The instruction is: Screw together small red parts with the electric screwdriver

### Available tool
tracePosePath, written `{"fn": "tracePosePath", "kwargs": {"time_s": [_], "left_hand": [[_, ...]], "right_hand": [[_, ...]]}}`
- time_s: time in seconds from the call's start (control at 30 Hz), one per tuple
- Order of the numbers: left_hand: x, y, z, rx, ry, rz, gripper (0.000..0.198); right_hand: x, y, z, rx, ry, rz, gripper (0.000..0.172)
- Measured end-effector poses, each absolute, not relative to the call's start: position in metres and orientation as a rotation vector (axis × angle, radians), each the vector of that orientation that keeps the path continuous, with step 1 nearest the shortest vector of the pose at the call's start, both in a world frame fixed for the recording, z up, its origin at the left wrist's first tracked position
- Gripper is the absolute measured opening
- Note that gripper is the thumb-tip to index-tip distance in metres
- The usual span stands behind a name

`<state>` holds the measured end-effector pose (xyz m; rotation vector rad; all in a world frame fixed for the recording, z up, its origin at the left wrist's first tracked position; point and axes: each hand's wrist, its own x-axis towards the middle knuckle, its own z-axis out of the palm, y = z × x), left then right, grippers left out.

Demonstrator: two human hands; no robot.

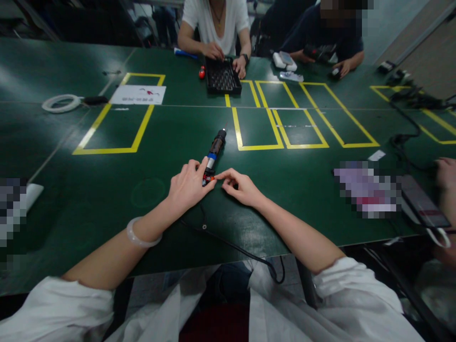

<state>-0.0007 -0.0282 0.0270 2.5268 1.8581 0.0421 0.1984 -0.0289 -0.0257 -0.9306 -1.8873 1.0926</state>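
**A:** Where does the tool lie now?

**B:** The slender black cylindrical tool with a blue band lies flat on the dark green table, close in front of me. Its thin tip points to about 1 o'clock.

**A:** And your hands?

**B:** My left hand is half curled, with the fingers against the rear end of the tool. Whether it really grips, I cannot tell. My right hand has thumb and forefinger closed together on a small red part at that same end, and its other fingers are folded under.

**A:** What could go wrong from here?

**B:** I think the red part is very small, so it may slip out of my pinch and roll away on the table. Also, the thin black cable runs from the tool toward 6 o'clock and over the table edge. If my forearm catches it, the tool can be dragged or turned. The tool is round, so it could also roll toward the yellow tape rectangle at 1 o'clock.
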Motion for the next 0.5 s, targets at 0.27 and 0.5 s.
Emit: {"fn": "tracePosePath", "kwargs": {"time_s": [0.27, 0.5], "left_hand": [[-0.066, -0.001, 0.028, 2.430, 2.020, 0.025, 0.074], [-0.172, 0.047, 0.029, 2.195, 2.234, -0.081, 0.074]], "right_hand": [[0.204, -0.025, -0.025, -1.029, -1.844, 1.050, 0.019], [0.201, -0.028, -0.024, -1.030, -1.892, 0.994, 0.014]]}}
